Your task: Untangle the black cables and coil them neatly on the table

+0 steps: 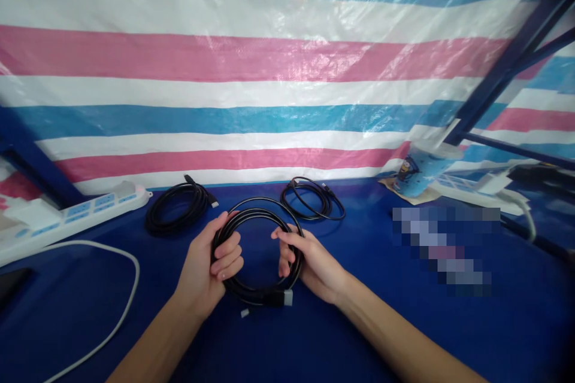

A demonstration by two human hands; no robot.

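Note:
Between my hands is a coiled black cable [245,296], held as a ring above the blue table. My left hand [211,263] wraps its fingers round the left side of the coil. On the right side, my right hand [309,260] closes round the strands, fingers curled inside the loop. A connector with a pale tip [287,297] hangs at the bottom of the ring, and a small light connector end [245,313] shows just below it. One strand at the top stands apart from the bundle.
Two more coiled black cables lie behind: one at the left [168,215], one at the right [309,198]. White power strips stand at the left [101,206] and right [467,191]. A white cord [135,275] curves across the left, near a dark flat object [13,287]. A blue cup-like container [422,170] stands back right.

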